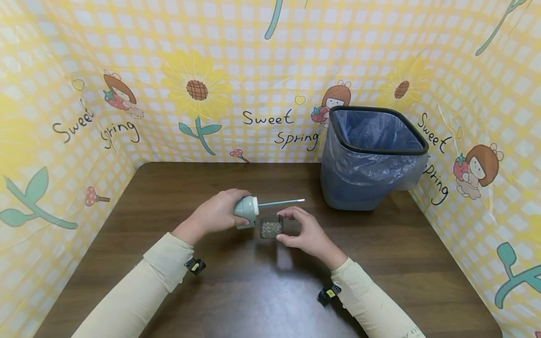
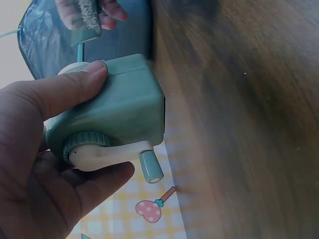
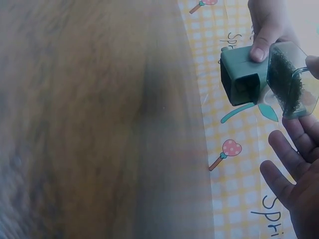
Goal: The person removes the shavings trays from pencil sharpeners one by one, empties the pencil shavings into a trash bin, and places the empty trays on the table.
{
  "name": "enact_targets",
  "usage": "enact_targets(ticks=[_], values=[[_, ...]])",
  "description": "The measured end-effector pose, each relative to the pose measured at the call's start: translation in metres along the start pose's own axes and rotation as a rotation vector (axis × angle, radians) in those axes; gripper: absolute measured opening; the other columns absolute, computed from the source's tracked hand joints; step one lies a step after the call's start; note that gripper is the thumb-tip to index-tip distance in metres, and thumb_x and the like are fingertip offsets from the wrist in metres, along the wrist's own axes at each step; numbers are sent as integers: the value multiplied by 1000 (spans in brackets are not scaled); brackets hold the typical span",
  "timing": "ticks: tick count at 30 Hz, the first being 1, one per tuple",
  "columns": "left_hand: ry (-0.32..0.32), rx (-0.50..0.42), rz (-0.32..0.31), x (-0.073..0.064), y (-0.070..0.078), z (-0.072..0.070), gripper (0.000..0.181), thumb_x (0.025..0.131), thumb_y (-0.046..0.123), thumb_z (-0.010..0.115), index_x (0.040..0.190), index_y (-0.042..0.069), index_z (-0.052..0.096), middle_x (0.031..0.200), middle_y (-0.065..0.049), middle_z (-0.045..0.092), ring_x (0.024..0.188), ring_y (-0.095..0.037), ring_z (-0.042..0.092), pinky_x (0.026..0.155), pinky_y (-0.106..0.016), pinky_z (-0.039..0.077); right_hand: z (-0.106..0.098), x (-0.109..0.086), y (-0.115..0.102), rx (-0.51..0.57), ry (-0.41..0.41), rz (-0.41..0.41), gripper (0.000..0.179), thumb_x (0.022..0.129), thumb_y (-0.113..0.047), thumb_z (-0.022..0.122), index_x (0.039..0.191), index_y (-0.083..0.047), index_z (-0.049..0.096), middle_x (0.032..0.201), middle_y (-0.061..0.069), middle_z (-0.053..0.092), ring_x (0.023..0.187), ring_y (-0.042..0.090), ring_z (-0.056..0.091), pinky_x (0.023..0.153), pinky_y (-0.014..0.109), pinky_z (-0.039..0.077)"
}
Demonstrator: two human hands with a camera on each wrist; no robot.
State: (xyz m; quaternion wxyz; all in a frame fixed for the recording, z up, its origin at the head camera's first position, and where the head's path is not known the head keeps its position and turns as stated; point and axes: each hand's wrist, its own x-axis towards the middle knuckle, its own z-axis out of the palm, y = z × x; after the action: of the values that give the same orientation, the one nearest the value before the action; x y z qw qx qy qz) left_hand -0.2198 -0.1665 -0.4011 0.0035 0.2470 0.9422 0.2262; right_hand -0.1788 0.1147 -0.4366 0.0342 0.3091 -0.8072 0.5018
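My left hand (image 1: 217,211) holds a green crank pencil sharpener (image 1: 244,212) above the table, its thumb on the body. A teal pencil (image 1: 281,203) sticks out of the white-ringed front and points right. In the left wrist view, the cream crank (image 2: 107,157) with its green knob is on the near end. My right hand (image 1: 306,234) pinches a clear shavings drawer (image 1: 271,229) by its right end. Grey shavings (image 3: 285,74) lie inside it. The drawer is out of the sharpener, whose dark open slot (image 3: 246,88) shows in the right wrist view.
A blue-grey waste bin (image 1: 355,188) with a black rim and a clear liner stands at the back right of the brown wooden table (image 1: 190,178). Yellow checked cloth (image 1: 262,84) surrounds the table at the back and sides.
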Motion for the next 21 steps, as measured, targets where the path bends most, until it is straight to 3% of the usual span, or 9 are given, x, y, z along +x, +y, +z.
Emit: enact_targets(ticks=[9,21], values=[[-18,10,-27,0,-6,8,71,78,30,91,138,10,59,126,-9,65,105,-25,64,90,-47,56,0,0,-1,5,-3,-8,48,80,-2,85,123,5,65,124,20,67,117,33,61,105,50,47],[-19,11,-37,1,-13,18,72,77,30,92,139,11,59,127,-8,66,105,-24,64,90,-47,56,-1,1,-6,29,-9,-9,48,79,2,84,122,7,64,123,22,67,114,37,61,103,57,46]])
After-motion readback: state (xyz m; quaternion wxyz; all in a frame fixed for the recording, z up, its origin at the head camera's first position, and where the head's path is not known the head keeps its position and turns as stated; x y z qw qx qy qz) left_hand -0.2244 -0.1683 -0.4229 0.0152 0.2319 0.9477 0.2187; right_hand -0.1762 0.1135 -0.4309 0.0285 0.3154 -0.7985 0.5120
